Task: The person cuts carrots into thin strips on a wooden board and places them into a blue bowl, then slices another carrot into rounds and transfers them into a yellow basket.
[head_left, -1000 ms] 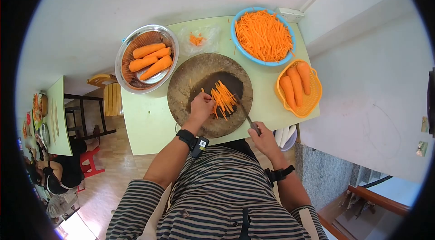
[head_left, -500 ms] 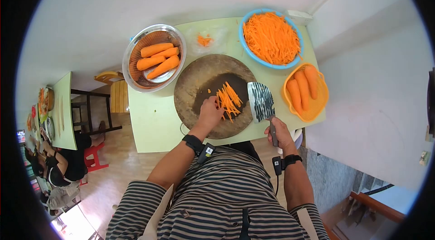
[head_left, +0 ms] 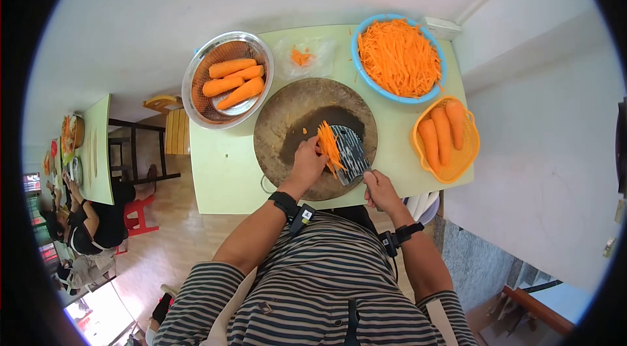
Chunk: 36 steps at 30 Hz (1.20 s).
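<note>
A cleaver (head_left: 351,154) is in my right hand (head_left: 383,192), its blade flat and low over the right part of the round wooden chopping block (head_left: 277,107). Grated-looking carrot shreds (head_left: 328,142) lie in a narrow pile along the blade's left edge, some seemingly on it. My left hand (head_left: 308,162), with fingers curled together, presses against the left side of these shreds. Its fingertips are partly hidden. A small carrot bit (head_left: 304,130) sits on the block by itself.
Behind the block are a steel bowl (head_left: 189,94) with whole carrots, a plastic bag (head_left: 320,58) with scraps and a blue basin (head_left: 358,62) heaped with shreds. At right stands a yellow basket (head_left: 467,162) of carrots. People sit at another table (head_left: 98,150) far left.
The cleaver has moved left from the block's right edge to the carrot shreds. My left hand has gathered the spread shreds into a tighter pile against the blade.
</note>
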### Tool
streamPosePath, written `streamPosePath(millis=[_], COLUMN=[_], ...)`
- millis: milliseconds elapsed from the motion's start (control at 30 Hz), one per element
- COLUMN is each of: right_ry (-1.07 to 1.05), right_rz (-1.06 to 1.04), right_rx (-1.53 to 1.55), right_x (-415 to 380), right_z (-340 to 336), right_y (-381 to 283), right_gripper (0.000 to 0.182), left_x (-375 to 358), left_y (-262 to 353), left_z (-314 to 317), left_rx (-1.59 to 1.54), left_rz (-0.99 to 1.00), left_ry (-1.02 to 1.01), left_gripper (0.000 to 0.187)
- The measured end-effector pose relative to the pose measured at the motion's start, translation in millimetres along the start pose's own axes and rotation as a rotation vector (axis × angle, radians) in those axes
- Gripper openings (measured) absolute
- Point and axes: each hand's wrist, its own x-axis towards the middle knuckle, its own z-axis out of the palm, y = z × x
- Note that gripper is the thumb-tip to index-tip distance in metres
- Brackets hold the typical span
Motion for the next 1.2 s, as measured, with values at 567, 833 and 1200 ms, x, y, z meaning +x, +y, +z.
streamPosePath(millis=[567,833,1200], right_ry=[-0.068,-0.043,-0.028], right_rz=[0.029,0.027,-0.061], right_rx=[0.099,0.209,0.321], right_x=[-9,-28,-48], right_z=[11,-19,-100], right_y=[4,-20,-48], right_gripper=[0.044,0.041,0.04], left_x=[1,16,39], left_y=[16,69,156], left_z=[-1,-8,17], left_rx=[-0.103,-0.169,-0.245], left_rz=[0.044,0.128,0.28], left_ry=[0.0,-0.024,0.045], left_gripper=[0.044,0.052,0.035])
